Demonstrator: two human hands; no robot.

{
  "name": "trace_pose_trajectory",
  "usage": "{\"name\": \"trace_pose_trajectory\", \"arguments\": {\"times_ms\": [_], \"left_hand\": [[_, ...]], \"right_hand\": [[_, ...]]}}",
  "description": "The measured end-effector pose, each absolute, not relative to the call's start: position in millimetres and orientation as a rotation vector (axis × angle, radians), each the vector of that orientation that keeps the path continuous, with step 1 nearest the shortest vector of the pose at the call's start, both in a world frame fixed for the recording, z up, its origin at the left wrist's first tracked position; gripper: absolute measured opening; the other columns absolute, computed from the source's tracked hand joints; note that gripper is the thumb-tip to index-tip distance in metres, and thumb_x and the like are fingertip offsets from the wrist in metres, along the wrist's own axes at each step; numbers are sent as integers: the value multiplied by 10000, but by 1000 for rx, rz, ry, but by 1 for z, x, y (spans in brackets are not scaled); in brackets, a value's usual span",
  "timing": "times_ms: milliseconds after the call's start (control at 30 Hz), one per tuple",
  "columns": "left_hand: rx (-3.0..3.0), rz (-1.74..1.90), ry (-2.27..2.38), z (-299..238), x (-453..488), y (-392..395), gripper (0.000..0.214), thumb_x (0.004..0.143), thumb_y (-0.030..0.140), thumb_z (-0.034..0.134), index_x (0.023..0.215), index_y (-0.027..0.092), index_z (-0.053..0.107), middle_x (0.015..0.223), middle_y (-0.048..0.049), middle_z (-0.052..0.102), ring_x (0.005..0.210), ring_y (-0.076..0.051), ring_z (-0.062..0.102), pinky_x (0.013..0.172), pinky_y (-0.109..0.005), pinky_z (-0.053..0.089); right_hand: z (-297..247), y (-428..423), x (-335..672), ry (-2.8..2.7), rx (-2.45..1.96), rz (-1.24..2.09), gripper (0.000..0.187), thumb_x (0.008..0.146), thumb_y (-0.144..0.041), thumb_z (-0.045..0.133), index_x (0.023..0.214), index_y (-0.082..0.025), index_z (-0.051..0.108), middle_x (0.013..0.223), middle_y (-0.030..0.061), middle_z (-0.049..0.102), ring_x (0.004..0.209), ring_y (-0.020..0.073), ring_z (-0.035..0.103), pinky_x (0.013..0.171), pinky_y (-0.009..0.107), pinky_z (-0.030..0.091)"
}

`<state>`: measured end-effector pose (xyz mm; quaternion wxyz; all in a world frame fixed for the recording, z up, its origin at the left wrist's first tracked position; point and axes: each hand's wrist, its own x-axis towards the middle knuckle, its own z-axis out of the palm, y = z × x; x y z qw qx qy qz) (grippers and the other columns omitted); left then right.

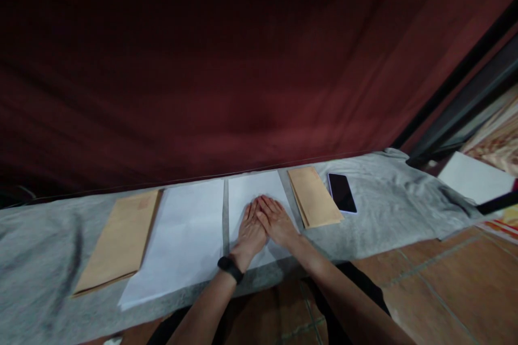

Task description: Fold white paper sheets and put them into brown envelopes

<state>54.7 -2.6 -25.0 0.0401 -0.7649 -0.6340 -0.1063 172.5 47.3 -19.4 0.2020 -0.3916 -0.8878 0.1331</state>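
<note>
Both hands lie flat, side by side, on a white sheet of paper in the middle of a table covered with grey cloth. My left hand wears a black band at the wrist; its fingers are stretched out. My right hand rests beside it, fingers extended and partly overlapping the left hand's fingertips. Neither hand holds anything. A second white sheet lies just to the left.
A brown envelope lies at the left of the white sheets, another brown envelope at the right. A dark phone lies beyond it. A dark red curtain hangs behind the table. Tiled floor shows at the lower right.
</note>
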Motion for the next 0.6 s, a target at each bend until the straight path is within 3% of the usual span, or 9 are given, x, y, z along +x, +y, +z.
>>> {"name": "trace_pose_trajectory", "arguments": {"times_ms": [133,433,600], "left_hand": [[-2247,-326,-1995,-32,42,-4,577,958,183,363,1521,59,361,1588,-190,360,1503,-273,279,1232,-477,265],[-1954,-323,-2291,-31,15,-28,621,1001,379,344,1488,-3,394,1568,-225,378,1481,-308,328,1215,-472,297],[-1883,-253,-2322,-23,21,-40,618,998,364,349,1444,-54,435,1521,-280,422,1444,-342,390,1183,-485,340]], "right_hand": [[-27,45,171,-2526,-1090,280,551,1078,-427,249,1554,-165,340,1594,95,376,1485,211,323,1228,443,255],[-36,42,194,-2474,-1194,22,609,1056,-448,332,1523,-61,382,1568,159,394,1468,260,356,1209,436,289],[-42,36,201,-2434,-1229,-49,619,1048,-438,360,1517,-35,378,1556,180,408,1469,273,353,1199,440,301]]}}
